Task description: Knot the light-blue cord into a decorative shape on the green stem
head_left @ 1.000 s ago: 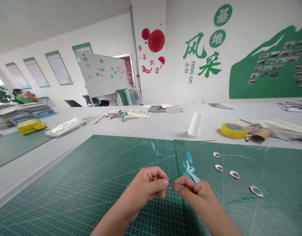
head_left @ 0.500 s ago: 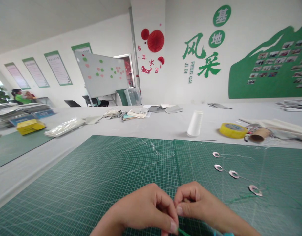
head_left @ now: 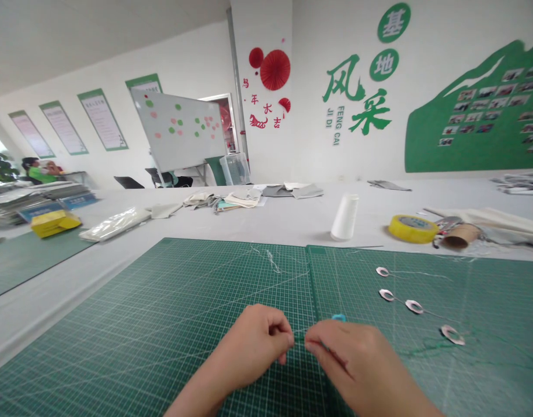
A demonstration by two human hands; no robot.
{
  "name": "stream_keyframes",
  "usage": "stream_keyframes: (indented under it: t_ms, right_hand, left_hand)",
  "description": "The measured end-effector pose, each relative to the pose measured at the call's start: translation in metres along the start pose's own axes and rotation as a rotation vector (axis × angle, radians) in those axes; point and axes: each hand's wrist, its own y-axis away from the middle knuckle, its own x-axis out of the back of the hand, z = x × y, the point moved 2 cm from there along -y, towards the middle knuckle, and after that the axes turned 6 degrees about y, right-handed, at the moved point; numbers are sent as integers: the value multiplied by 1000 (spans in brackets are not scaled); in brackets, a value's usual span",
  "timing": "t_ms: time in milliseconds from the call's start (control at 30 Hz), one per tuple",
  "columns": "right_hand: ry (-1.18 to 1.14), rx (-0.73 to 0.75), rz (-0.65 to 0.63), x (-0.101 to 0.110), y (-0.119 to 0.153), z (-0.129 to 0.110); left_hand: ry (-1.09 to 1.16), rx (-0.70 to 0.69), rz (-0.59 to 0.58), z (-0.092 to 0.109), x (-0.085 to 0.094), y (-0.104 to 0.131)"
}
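Note:
My left hand [head_left: 263, 343] and my right hand [head_left: 356, 358] face each other low over the green cutting mat [head_left: 214, 289], fingertips a small gap apart. Both are closed in a pinch, and a short stretch of green cord [head_left: 299, 340] runs between them. A small bright blue piece [head_left: 338, 317] peeks out behind my right hand; its kind is hidden. To the right lie several small white paper rings with threads, among them a ring [head_left: 414, 306] and a nearer ring [head_left: 452, 335] beside tangled green thread [head_left: 427, 348].
Beyond the mats stand a white thread cone [head_left: 345, 218], a yellow tape roll [head_left: 413, 229] and a cardboard tube [head_left: 462, 236]. Fabric pieces [head_left: 244, 198] lie further back. At left are a clear plastic packet [head_left: 115, 225] and a yellow box [head_left: 55, 223]. A person [head_left: 40, 171] sits far left.
Both hands have risen away from me and drawn slightly apart, with the green cord now stretched between their fingertips. The blue piece has come up behind my right hand.

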Motion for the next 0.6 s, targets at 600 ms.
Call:
stream_keyframes:
  t_ms: [600]
  right_hand:
    - [-265, -186, 60, -11, 1, 1]
  left_hand:
    - [643, -31, -9, 17, 2, 0]
